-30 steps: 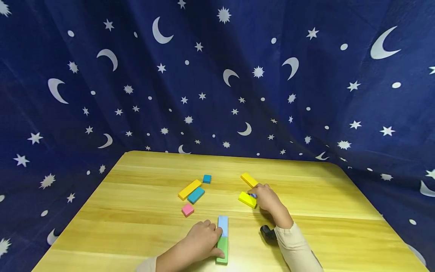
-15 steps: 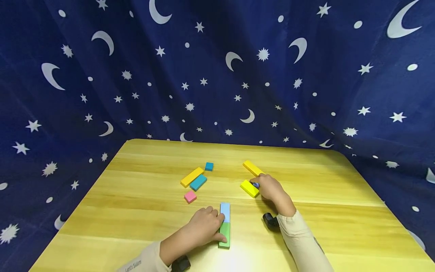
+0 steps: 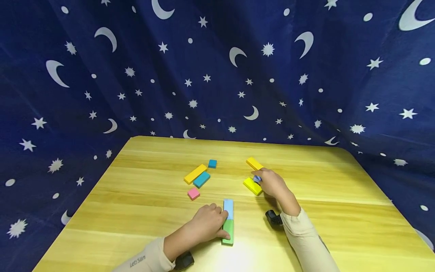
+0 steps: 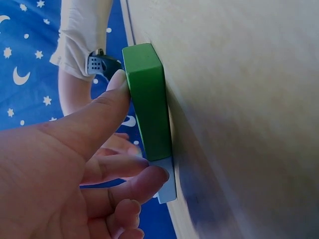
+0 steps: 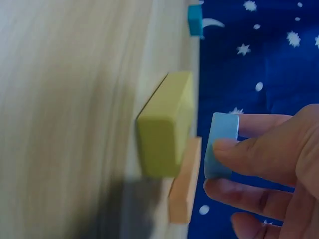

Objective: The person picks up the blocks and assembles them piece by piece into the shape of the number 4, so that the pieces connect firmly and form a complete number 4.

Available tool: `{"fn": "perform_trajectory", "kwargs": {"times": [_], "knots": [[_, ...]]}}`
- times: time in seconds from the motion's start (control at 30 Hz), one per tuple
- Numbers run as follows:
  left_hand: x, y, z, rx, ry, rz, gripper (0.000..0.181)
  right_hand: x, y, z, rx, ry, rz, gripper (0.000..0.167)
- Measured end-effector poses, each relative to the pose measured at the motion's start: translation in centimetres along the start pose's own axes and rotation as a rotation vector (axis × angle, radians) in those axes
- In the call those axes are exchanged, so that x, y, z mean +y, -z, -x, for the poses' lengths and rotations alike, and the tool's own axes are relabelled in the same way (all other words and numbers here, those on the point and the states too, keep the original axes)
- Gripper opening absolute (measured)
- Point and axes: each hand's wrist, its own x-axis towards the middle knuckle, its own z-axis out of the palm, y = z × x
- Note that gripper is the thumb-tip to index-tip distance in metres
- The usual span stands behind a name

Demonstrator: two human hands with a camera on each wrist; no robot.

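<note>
My left hand point(image 3: 210, 223) rests at two flat blocks lined up end to end, its thumb on the green block point(image 3: 229, 231) and its forefinger by the light blue block point(image 3: 228, 208). In the left wrist view, the thumb touches the green block point(image 4: 148, 102); the other fingers bend loosely beside the light blue block point(image 4: 168, 186). My right hand point(image 3: 274, 184) pinches a small blue block point(image 5: 222, 142) between thumb and fingers, apart from the table in the right wrist view. Beside it lie a bright yellow block point(image 3: 253, 186) and a longer orange-yellow block point(image 3: 254, 163).
Left of centre lie an orange-yellow block point(image 3: 195, 174), a teal block point(image 3: 202, 179), a small blue square block point(image 3: 212, 164) and a pink block point(image 3: 193, 193). The wooden table point(image 3: 323, 226) ends at a dark blue curtain point(image 3: 217, 75) with moons and stars.
The head view has tilted down and shifted slightly. The small blue block in my right hand has turned and shows more of its face. My left hand keeps its place at the green and light blue blocks.
</note>
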Motion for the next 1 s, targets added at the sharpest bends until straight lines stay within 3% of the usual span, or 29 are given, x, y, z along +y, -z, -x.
{"fn": "perform_trajectory", "kwargs": {"times": [0.13,0.33,0.5,1.0], "knots": [[0.1,0.0,-0.1,0.013,-0.004,-0.002,0.055,-1.0,0.1,0.2,0.026,0.067,-0.057,0.033],[0.0,0.2,0.0,0.023,-0.005,0.000,0.054,-3.2,-0.6,0.1,0.093,0.236,-0.118,0.041],[0.0,0.3,0.1,0.031,-0.010,-0.001,0.053,-4.7,-1.5,0.1,0.086,0.323,-0.113,0.040],[0.0,0.2,0.0,0.010,-0.005,0.006,0.054,-5.6,-2.7,0.1,-0.102,0.275,-0.081,0.043]]}}
